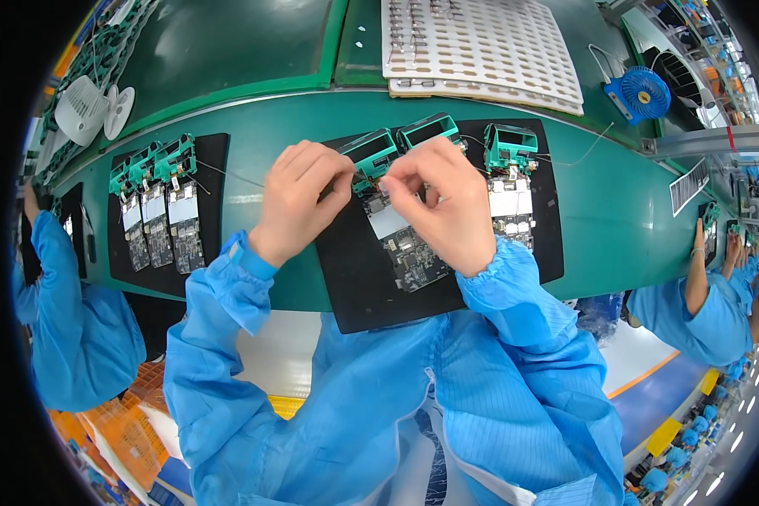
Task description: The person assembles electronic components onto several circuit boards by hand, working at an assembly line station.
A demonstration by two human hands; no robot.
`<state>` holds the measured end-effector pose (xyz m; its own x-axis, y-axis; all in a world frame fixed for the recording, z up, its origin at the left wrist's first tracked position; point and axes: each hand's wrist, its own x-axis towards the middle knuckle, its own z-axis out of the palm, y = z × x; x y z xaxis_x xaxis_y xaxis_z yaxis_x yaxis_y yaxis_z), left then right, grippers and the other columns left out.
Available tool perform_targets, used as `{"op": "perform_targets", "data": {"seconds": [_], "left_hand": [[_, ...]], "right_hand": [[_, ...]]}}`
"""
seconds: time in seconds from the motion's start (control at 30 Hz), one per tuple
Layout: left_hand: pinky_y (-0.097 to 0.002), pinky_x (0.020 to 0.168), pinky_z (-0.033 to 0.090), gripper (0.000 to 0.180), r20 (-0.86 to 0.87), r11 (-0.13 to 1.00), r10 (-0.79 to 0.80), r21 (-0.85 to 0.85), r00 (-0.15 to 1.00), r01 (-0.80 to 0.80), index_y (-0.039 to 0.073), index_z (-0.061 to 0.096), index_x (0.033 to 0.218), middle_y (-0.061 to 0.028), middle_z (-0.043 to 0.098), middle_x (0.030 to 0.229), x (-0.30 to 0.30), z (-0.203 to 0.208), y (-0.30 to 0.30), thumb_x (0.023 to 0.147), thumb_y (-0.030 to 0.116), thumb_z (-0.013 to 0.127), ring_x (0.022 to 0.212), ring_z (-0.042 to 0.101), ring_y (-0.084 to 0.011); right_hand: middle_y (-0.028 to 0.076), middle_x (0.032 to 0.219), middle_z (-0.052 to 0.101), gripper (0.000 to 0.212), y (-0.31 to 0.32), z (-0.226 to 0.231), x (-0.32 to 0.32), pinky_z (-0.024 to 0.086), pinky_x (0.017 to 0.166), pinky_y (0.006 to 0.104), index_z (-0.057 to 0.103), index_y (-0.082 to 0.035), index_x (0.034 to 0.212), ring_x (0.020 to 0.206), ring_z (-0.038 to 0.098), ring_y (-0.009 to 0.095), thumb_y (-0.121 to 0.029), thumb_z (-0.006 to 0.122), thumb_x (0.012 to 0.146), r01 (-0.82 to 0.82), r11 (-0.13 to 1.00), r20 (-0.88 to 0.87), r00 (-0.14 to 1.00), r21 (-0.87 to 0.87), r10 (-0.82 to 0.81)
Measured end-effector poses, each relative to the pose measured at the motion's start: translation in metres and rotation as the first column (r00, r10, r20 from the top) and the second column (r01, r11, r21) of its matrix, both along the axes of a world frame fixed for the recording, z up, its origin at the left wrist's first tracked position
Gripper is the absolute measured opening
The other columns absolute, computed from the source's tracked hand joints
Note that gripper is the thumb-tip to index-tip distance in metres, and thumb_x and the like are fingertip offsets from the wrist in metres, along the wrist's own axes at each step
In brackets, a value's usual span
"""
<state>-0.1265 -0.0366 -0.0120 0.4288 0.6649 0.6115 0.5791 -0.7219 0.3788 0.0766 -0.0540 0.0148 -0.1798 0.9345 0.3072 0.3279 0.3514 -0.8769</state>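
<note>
In front of me, my left hand (304, 202) is pinched at the left edge of a green plastic housing (369, 152). Thumb and fingers of my right hand (447, 207) are also closed, over the lower right corner of that housing. Whatever sits between the fingertips of either hand is too small to make out. Below the housing lies a circuit board (415, 261) with a white patch, partly covered by my right hand. Two more green housings, one behind my right fingers (428, 129) and one to the right (511, 148), rest on the same black mat (358, 295).
On the left, a second black mat (215, 202) carries three board assemblies (153, 202). White perforated trays (489, 51) are stacked at the back. A blue fan (645, 93) stands at back right, a white fan (84, 110) at back left. Co-workers in blue sit on both sides.
</note>
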Motion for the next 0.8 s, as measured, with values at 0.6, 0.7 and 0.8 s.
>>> {"op": "perform_targets", "data": {"seconds": [0.6, 0.7, 0.8], "left_hand": [[-0.0266, 0.074, 0.055, 0.036, 0.274, 0.544, 0.383, -0.839, 0.882, 0.025, -0.004, 0.057, 0.132, -0.008, 0.06, 0.101, -0.043, -0.017, -0.036, 0.098, 0.007, 0.057, 0.088, 0.064, -0.0151], [-0.0278, 0.079, 0.056, 0.038, 0.268, 0.487, 0.303, -0.869, 0.915, 0.093, -0.004, 0.055, 0.134, -0.0084, 0.058, 0.108, -0.068, -0.002, -0.025, 0.097, 0.004, 0.056, 0.092, 0.065, -0.0168], [-0.029, 0.084, 0.056, 0.041, 0.314, 0.415, 0.217, -0.887, 0.924, 0.203, -0.006, 0.051, 0.136, -0.0096, 0.057, 0.113, -0.047, 0.012, -0.008, 0.097, 0.002, 0.055, 0.096, 0.066, -0.0189]], "right_hand": [[0.008, 0.092, 0.068, 0.004, -0.159, -0.007, 0.234, 0.051, 0.072, 0.0242, 0.063, 0.001, 0.088, 0.08, 0.063, 0.011, -0.002, 0.066, 0.089, 0.467, 0.766, -0.18, 0.79, -0.441, -0.586], [0.006, 0.085, 0.069, 0.007, -0.206, -0.03, 0.197, 0.05, 0.069, 0.0227, 0.064, 0.0, 0.086, 0.074, 0.063, 0.01, -0.005, 0.067, 0.089, 0.542, 0.626, -0.082, 0.716, -0.56, -0.693], [0.004, 0.077, 0.069, 0.006, -0.213, -0.07, 0.183, 0.05, 0.068, 0.022, 0.065, 0.001, 0.085, 0.071, 0.063, 0.009, -0.004, 0.068, 0.088, 0.54, 0.602, -0.077, 0.703, -0.588, -0.707]]}}
